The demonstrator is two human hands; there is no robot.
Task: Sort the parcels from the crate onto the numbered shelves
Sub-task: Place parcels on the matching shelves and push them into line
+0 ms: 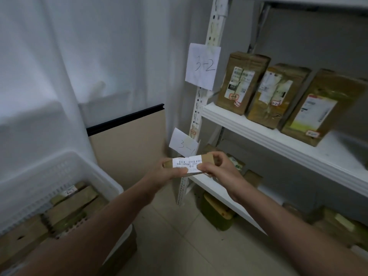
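A white curtain (59, 66) covers the wall from nine to twelve o'clock. A beige board (129, 144) with a black top edge stands before it, near the centre. The floor (169, 226) at six o'clock has pale tiles. At one o'clock there is a grey wall (308, 36). The light is dim.

Paper sign (202, 66) on shelf post (216, 20) reads "3-2"; lower sign (183, 145) "3-1".
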